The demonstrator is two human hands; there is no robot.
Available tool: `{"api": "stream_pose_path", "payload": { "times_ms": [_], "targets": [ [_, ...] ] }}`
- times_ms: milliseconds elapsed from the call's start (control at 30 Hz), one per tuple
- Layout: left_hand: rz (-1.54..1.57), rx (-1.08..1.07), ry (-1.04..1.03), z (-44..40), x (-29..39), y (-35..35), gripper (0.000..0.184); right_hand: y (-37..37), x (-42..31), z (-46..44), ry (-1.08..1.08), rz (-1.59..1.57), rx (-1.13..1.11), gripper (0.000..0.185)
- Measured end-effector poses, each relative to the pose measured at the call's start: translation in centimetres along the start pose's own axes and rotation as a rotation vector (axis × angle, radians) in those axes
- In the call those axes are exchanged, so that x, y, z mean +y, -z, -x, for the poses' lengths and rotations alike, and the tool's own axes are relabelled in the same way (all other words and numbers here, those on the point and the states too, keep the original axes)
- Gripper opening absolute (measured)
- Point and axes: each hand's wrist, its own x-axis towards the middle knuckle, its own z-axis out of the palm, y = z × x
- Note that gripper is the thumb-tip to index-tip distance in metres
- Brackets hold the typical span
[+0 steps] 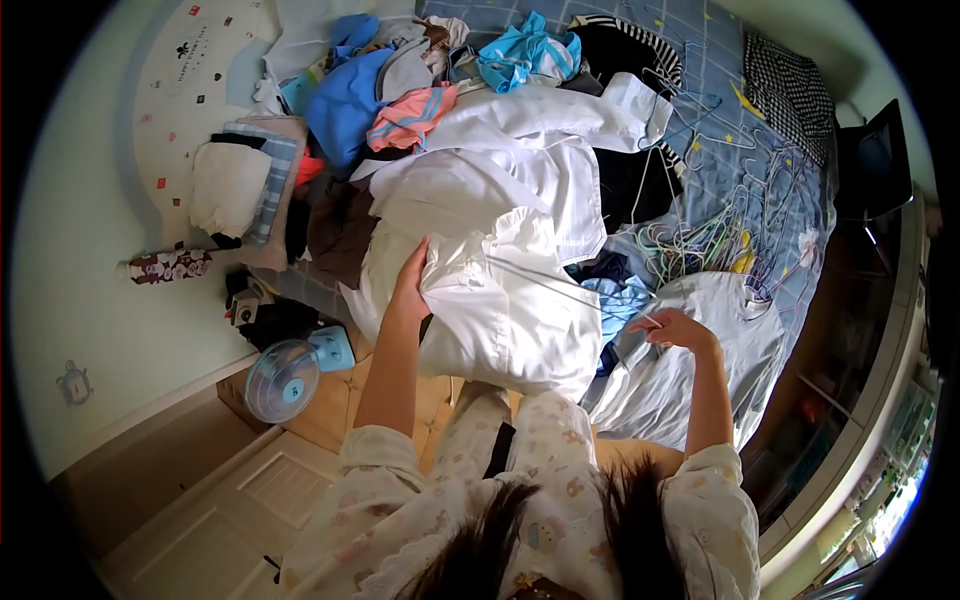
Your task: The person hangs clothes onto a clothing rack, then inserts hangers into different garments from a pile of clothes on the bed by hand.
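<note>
My left hand (408,285) grips the left edge of a white garment (510,320) with a ruffled collar, its fingers partly hidden by the cloth. The garment lies spread over the near edge of the bed, on top of other white clothes (490,180). To the right, my right hand (672,328) pinches the hook end of a thin wire hanger (570,285). The hanger, slightly blurred, reaches left across the garment toward its collar. I cannot tell whether its far end is inside the cloth. Below my right hand lies a grey garment (690,370).
Many loose hangers (700,245) are heaped on the bed at right. Blue clothes (345,110), a coral garment (410,118) and a turquoise one (528,52) pile up at the back. Folded clothes (230,185) sit at left; a small fan (285,380) stands below them.
</note>
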Motion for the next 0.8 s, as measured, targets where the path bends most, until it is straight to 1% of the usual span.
{"api": "stream_pose_path", "payload": {
  "times_ms": [67, 167, 200, 233, 300, 333, 367, 433, 467, 567, 600, 633, 667, 733, 767, 800],
  "targets": [
    [-0.057, 0.036, 0.026, 2.5, -0.2, -0.6, 0.04, -0.8, -1.4, 0.0, 0.094, 0.141, -0.052, 0.038],
    [-0.136, -0.117, -0.092, 7.2, -0.6, -1.7, 0.044, -2.9, -3.3, -0.9, 0.213, 0.105, -0.092, 0.04],
    [-0.162, -0.14, -0.17, 9.6, -0.8, -2.7, 0.047, -3.7, -4.4, -1.1, 0.194, 0.175, -0.082, 0.041],
    [-0.238, -0.218, -0.264, 12.1, -0.9, -3.8, 0.047, -3.9, -3.3, -3.0, 0.215, 0.212, -0.15, 0.041],
    [-0.394, -0.37, -0.453, 17.2, -0.7, -6.0, 0.047, -6.7, -6.7, -2.3, 0.325, 0.129, -0.23, 0.039],
    [-0.395, -0.322, -0.477, 19.3, -0.5, -6.8, 0.042, -7.8, -6.8, -3.0, 0.361, 0.157, -0.229, 0.038],
    [-0.544, -0.285, -0.564, 20.8, -0.1, -6.8, 0.039, -8.6, -7.1, -3.3, 0.422, 0.045, -0.287, 0.038],
    [-0.843, -0.206, -0.739, 23.7, 1.5, -5.8, 0.035, -10.4, -9.6, -2.0, 0.502, 0.147, -0.243, 0.039],
    [-0.9, -0.096, -0.688, 24.9, 2.2, -5.0, 0.031, -11.0, -10.0, -1.6, 0.558, 0.224, -0.205, 0.04],
    [-1.599, 0.614, -0.877, 30.8, 2.0, -8.0, 0.033, -13.4, -11.2, 0.6, 0.524, 0.208, -0.185, 0.042],
    [-1.811, 0.696, -1.348, 31.5, 1.9, -7.9, 0.034, -14.0, -11.7, 1.4, 0.563, 0.305, -0.134, 0.041],
    [-1.915, 0.56, -1.504, 32.6, 1.8, -8.1, 0.035, -14.2, -11.3, 1.5, 0.639, 0.238, -0.169, 0.041],
    [-2.012, 0.411, -1.66, 34.0, 1.7, -8.7, 0.036, -14.4, -11.2, 2.7, 0.623, 0.283, -0.133, 0.042],
    [-2.071, 0.095, -1.743, 34.9, 1.0, -8.7, 0.032, -15.4, -12.9, 5.8, 0.58, 0.378, -0.091, 0.043],
    [-2.095, -0.07, -1.766, 35.4, 0.7, -8.7, 0.03, -16.0, -13.5, 7.7, 0.628, 0.351, -0.126, 0.042],
    [-2.138, -0.159, -1.652, 35.4, 0.6, -7.4, 0.028, -16.8, -13.5, 9.3, 0.62, 0.324, -0.098, 0.041]
  ]
}}
